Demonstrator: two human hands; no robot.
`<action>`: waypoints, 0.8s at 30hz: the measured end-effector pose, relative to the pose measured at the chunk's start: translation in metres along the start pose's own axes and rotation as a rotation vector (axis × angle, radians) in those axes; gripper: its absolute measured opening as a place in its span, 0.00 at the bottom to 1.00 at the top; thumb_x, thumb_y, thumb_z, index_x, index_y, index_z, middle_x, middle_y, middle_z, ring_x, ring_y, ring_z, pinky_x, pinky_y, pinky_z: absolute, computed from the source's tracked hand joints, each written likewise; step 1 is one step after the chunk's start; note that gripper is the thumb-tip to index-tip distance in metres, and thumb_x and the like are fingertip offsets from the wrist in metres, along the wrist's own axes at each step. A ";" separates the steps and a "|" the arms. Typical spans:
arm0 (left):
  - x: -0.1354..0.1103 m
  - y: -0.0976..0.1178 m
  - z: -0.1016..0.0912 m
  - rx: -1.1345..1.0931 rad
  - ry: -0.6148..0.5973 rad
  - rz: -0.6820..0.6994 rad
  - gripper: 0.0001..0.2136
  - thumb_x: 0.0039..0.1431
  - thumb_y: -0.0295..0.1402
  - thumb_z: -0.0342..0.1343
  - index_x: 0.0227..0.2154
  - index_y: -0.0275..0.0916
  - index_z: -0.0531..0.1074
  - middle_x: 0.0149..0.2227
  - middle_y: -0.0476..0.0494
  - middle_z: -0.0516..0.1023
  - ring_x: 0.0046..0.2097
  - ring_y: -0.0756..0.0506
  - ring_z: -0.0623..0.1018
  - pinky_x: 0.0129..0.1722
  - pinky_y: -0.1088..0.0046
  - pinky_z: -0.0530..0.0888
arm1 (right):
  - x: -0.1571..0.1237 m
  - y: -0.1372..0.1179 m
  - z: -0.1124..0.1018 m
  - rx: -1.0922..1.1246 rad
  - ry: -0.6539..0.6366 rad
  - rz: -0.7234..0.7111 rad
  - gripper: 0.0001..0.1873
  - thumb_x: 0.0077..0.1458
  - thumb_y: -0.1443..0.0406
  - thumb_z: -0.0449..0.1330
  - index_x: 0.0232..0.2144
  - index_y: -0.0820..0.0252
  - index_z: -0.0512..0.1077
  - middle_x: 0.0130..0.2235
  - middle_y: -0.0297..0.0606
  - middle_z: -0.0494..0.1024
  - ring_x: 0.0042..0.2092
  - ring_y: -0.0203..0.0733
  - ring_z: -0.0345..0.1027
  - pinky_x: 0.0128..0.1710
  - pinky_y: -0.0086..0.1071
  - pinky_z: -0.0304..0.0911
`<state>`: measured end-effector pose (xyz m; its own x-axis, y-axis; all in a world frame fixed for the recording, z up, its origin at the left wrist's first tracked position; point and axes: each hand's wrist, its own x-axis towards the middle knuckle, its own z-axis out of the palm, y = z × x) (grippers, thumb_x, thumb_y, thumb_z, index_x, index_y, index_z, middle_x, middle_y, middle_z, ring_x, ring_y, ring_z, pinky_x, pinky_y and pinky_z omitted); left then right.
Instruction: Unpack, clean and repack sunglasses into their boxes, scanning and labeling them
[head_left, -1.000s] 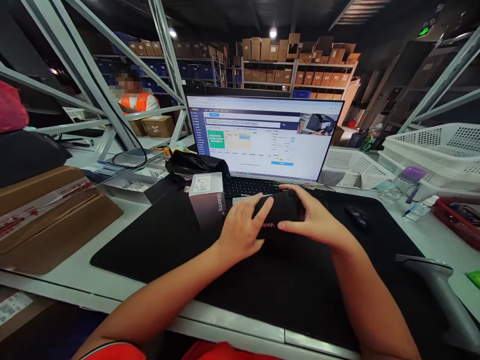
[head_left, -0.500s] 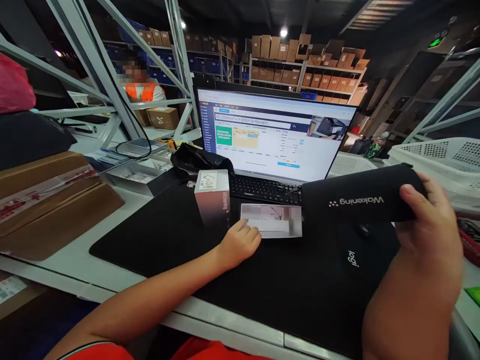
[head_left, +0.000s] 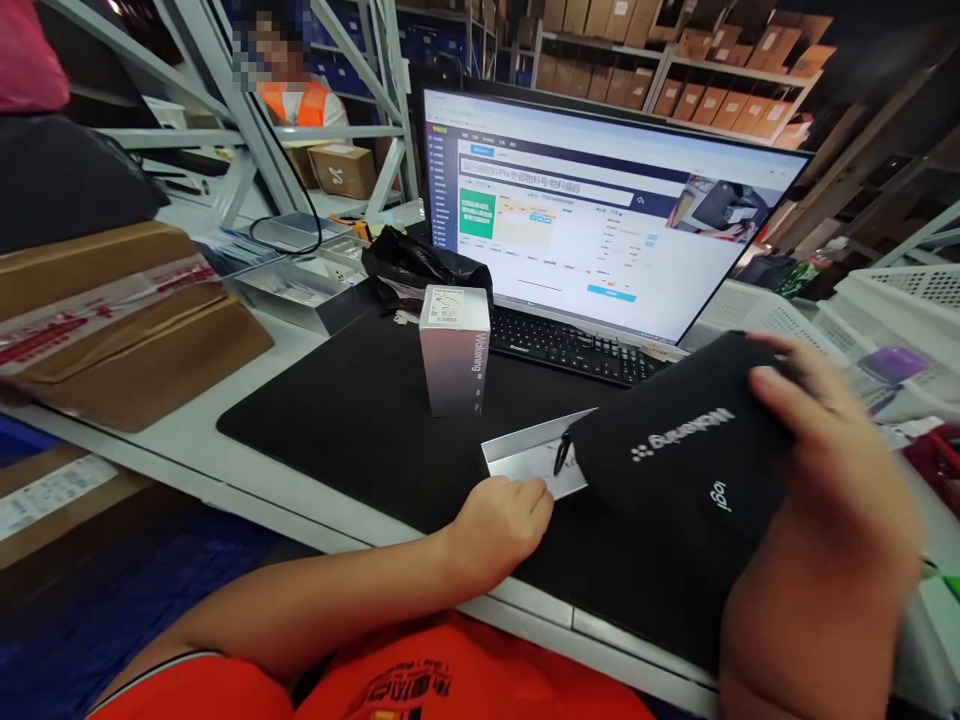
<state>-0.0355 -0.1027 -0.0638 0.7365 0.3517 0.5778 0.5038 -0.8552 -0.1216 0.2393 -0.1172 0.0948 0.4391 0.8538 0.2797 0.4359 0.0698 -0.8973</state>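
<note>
My right hand grips a black soft case marked "Wakening" by its right end, thumb on top. The case is tilted, its left end low over an open silver-grey box tray. A small black loop shows at that end of the case. My left hand has its fingers curled round the tray's near edge; much of the tray is hidden behind the case. Upright on the desk mat, to the left, stands a pink-grey "Wakening" carton with a label on top.
A monitor and keyboard stand behind the mat, with a black plastic bag beside them. A taped cardboard box sits at left, white baskets at right. Across the desk frame is a person in an orange vest.
The black case has come left and down and tilted over the tray. My left hand has drawn the tray nearer and turned it. The camera view has shifted downward.
</note>
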 end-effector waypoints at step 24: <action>-0.030 -0.027 0.014 -0.580 0.001 -0.701 0.58 0.46 0.31 0.73 0.69 0.49 0.35 0.71 0.25 0.39 0.71 0.25 0.54 0.63 0.41 0.67 | -0.035 0.086 0.063 -0.495 -0.325 -0.205 0.21 0.62 0.46 0.55 0.37 0.54 0.77 0.54 0.47 0.73 0.57 0.56 0.67 0.52 0.49 0.67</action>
<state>-0.0648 -0.0850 -0.0892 0.3461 0.8634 0.3670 0.5294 -0.5027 0.6834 0.2121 -0.1084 -0.0131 0.0804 0.9670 0.2417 0.8326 0.0682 -0.5497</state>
